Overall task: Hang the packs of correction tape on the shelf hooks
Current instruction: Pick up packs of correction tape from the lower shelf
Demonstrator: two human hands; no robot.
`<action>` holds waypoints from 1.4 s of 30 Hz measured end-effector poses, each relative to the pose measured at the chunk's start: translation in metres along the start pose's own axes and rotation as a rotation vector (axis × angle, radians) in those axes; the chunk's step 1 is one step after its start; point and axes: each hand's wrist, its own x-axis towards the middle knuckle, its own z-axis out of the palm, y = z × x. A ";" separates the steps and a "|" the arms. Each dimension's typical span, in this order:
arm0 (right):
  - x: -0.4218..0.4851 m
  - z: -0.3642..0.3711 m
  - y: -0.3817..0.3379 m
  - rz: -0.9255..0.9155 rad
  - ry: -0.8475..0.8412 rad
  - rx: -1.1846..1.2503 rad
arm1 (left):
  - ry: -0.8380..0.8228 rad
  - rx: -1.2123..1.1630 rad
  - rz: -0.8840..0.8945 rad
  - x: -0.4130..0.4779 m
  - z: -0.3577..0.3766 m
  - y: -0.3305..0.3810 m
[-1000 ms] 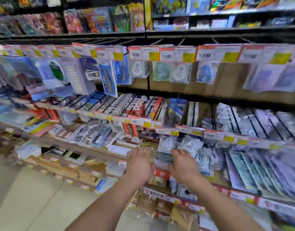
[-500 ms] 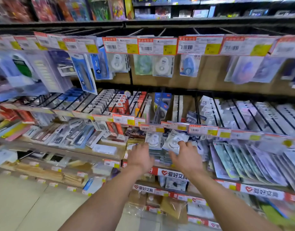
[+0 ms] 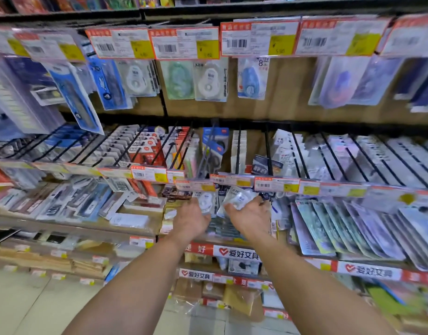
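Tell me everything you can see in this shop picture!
Hanging tape packs: four, two white, one green, one blue, top hooks.
Price tags: many, white, orange and yellow, rail fronts.
Hooks: many, black, middle row.
Red packs: several, red, middle row, left.
Shelf strip: one, red and white, below the grips.
Floor: one, pale, bottom left.
Held pack: one, clear and white, in right grip.
Second pack: one, white, by left grip.
Left grip: one, at second pack, hold unclear.
Right grip: one, curled round held pack.

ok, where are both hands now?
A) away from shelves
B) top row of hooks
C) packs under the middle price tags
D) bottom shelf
C: left hand and right hand are both at the tape packs just below the middle price tags.
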 end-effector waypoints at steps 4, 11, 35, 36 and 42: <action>0.008 0.003 0.002 0.062 -0.013 -0.020 | -0.001 -0.024 -0.011 0.016 0.014 0.004; 0.021 0.003 0.002 0.115 -0.060 0.001 | 0.002 -0.033 -0.027 0.030 0.018 0.008; -0.004 -0.018 0.027 0.110 -0.057 0.157 | 0.203 -0.318 -0.007 0.013 0.029 -0.025; -0.008 -0.018 0.031 0.112 -0.052 0.174 | 0.201 -0.342 0.009 0.008 0.031 -0.030; -0.031 -0.017 0.055 0.138 0.006 0.249 | 0.199 -0.410 0.022 -0.033 0.050 -0.051</action>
